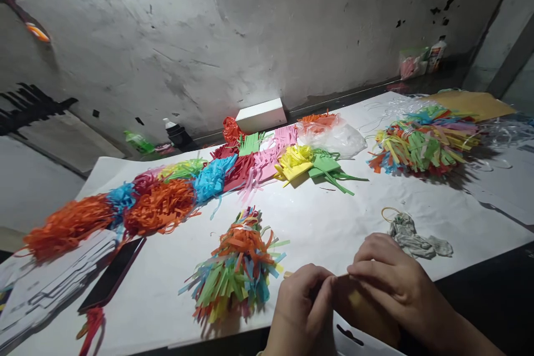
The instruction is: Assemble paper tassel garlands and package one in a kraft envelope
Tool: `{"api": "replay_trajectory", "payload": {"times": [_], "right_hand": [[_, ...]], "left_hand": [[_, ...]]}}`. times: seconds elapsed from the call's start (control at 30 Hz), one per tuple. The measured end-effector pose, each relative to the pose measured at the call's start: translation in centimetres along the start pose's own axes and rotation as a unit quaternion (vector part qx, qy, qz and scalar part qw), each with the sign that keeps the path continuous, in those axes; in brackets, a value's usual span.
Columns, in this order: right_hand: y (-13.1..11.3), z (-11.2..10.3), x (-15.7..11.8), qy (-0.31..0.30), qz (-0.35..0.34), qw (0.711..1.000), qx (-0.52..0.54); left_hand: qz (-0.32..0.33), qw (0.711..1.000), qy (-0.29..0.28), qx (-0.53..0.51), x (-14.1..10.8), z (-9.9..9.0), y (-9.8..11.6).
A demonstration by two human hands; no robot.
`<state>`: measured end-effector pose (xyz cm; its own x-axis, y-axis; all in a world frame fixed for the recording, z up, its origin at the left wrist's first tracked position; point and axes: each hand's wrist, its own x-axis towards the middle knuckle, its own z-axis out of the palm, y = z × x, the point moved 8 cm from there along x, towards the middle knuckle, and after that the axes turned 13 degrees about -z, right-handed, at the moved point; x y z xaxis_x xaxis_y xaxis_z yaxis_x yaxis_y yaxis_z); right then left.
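My left hand point(306, 303) and my right hand point(386, 272) are close together at the table's front edge, fingers pinched. Between their fingertips runs the edge of a thin tan piece point(342, 276); a short end sticks out left of my left hand. Most of it is covered by my fingers, so its kind is unclear. A tassel of multicoloured paper strips point(237, 267) lies left of my left hand. Just beyond my right hand sits a crumpled greyish cloth-like bundle point(411, 236) with a thin yellowish loop.
Fringed paper bundles point(162, 206) line the table's back beside a white box point(261, 115). A large multicoloured tassel pile point(425, 142) is at right. Phone point(112, 275) and cut white sheets point(58, 283) lie left. A white item with a dark slot point(350, 336) is below my hands.
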<state>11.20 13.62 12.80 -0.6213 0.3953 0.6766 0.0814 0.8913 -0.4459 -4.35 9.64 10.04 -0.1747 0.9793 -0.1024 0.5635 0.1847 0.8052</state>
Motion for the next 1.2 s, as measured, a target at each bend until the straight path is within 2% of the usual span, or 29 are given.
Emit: {"api": "replay_trajectory", "payload": {"times": [0.07,0.17,0.3,0.37,0.43,0.47,0.57,0.63,0.67,0.77,0.87,0.93,1.07,1.13,1.2], "right_hand": [[-0.9,-0.2,0.0,0.011,-0.071,0.996,-0.050],[-1.6,-0.3,-0.6,0.032,-0.133,0.983,-0.123],[-2.2,0.8,-1.5,0.001,-0.168,0.968,-0.185],[-2.5,0.8,-1.6,0.014,-0.167,0.969,-0.180],[-2.3,-0.1,-1.6,0.064,-0.135,0.982,-0.111],[-1.7,-0.8,-1.8,0.102,-0.094,0.989,-0.058],[1.3,-1.8,-3.5,0.205,0.096,0.971,0.075],[2.3,-0.8,-5.0,0.199,0.186,0.958,0.092],[2.4,0.1,-5.5,0.166,0.209,0.959,0.091],[2.3,2.7,-6.3,0.085,0.257,0.959,0.088],[2.9,3.5,-6.0,0.078,0.297,0.945,0.114],[3.8,3.3,-5.4,0.093,0.319,0.934,0.132],[6.4,2.9,-4.5,0.117,0.334,0.922,0.160],[7.1,1.6,-4.3,0.156,0.302,0.934,0.107],[6.8,-0.6,-4.5,0.223,0.264,0.938,0.000]], "left_hand": [[-0.002,1.000,0.009,-0.008,0.1,0.1,-0.3],[-0.010,1.000,0.018,-0.019,0.4,0.2,-0.8],[-0.037,0.999,-0.001,-0.022,0.6,0.3,-0.8],[-0.055,0.998,-0.012,-0.026,0.8,0.2,-0.8],[-0.072,0.997,-0.017,-0.034,1.1,0.1,-1.0],[-0.078,0.996,-0.013,-0.036,1.3,-0.1,-1.2],[-0.089,0.995,0.007,-0.037,2.1,-0.6,-1.9],[-0.091,0.995,0.013,-0.046,2.5,-0.6,-2.3],[-0.093,0.994,0.014,-0.052,2.7,-0.6,-2.4],[-0.087,0.994,0.023,-0.064,3.2,-0.7,-2.7],[-0.071,0.992,0.041,-0.092,3.8,-1.4,-3.1],[-0.064,0.989,0.046,-0.121,4.2,-1.9,-3.6],[-0.058,0.990,0.011,-0.127,4.7,-1.8,-4.3],[-0.060,0.992,0.017,-0.113,4.9,-1.7,-4.7],[-0.068,0.990,0.045,-0.111,5.1,-1.9,-5.3]]}}
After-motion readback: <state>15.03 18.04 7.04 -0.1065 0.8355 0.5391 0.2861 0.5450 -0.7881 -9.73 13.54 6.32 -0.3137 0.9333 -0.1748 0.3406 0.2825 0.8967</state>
